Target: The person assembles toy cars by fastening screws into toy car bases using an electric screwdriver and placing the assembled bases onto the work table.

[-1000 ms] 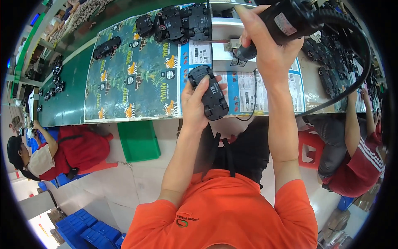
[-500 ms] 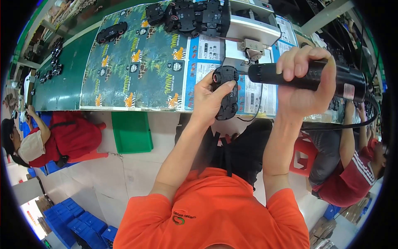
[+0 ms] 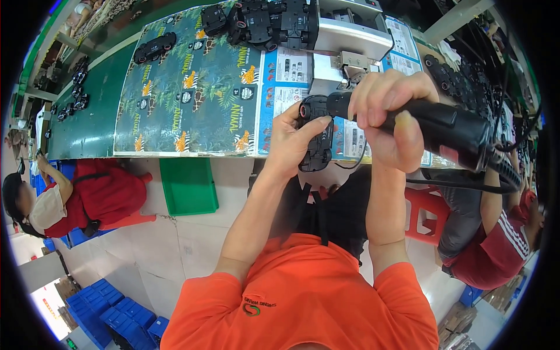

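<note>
My left hand (image 3: 291, 140) is closed round a black toy car chassis (image 3: 318, 146), its underside facing up and the thumb lying across it. My right hand (image 3: 394, 114) grips a black electric screwdriver (image 3: 446, 131), held nearly level and tilted slightly. The tool's front end reaches the upper right part of the chassis; its tip is hidden there. Just beyond both hands stands a metal machine (image 3: 353, 41) with a small bracket on its front. More black chassis (image 3: 271, 26) are heaped to the left of that machine.
Printed sheets cover the green bench (image 3: 87, 131), where a single chassis (image 3: 155, 48) lies apart. Below the bench edge sits a green tray (image 3: 188, 186). Co-workers sit at far left and far right, the right one near a red stool (image 3: 424, 216). A cable (image 3: 466, 185) trails from the screwdriver.
The screwdriver has moved left, and its front end now meets the chassis. Its rear has dipped, and my right hand has shifted left with it. My left hand has barely moved.
</note>
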A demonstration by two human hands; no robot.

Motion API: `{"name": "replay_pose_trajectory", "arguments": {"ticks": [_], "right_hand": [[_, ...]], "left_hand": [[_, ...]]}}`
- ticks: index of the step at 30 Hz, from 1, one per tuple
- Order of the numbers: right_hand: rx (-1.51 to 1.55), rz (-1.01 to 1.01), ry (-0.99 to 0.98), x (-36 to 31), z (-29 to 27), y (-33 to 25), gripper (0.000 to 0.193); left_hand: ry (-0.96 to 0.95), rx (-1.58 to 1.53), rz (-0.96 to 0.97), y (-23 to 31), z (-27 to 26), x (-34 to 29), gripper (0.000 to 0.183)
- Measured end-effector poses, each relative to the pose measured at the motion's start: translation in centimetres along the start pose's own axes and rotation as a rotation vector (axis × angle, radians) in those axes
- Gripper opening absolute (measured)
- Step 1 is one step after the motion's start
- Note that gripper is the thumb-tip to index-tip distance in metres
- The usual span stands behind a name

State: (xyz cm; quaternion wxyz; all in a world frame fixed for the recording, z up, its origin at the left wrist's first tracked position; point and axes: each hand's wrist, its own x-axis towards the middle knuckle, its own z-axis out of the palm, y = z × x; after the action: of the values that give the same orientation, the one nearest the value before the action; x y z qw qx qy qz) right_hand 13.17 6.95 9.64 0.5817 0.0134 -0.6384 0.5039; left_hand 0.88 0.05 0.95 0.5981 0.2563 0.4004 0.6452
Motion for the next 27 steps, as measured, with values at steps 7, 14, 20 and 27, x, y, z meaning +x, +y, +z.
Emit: {"name": "replay_pose_trajectory", "arguments": {"ticks": [7, 14, 20, 27], "right_hand": [[-0.073, 0.031, 0.023, -0.3, 0.3, -0.2, 0.026], [-0.094, 0.059, 0.062, -0.5, 0.7, -0.7, 0.027], [0.035, -0.109, 0.117, 2.4, -2.1, -1.9, 0.04], [-0.098, 0.017, 0.186, 4.3, -4.3, 0.0, 0.018]], "left_hand": [[-0.005, -0.014, -0.009, 0.3, 0.0, 0.0, 0.021], [-0.005, -0.044, -0.004, 0.0, -0.1, -0.1, 0.021], [0.109, -0.492, -0.051, 0.0, -1.2, 0.9, 0.03], [0.028, -0.382, 0.032, -0.8, -1.3, 0.6, 0.057]]}}
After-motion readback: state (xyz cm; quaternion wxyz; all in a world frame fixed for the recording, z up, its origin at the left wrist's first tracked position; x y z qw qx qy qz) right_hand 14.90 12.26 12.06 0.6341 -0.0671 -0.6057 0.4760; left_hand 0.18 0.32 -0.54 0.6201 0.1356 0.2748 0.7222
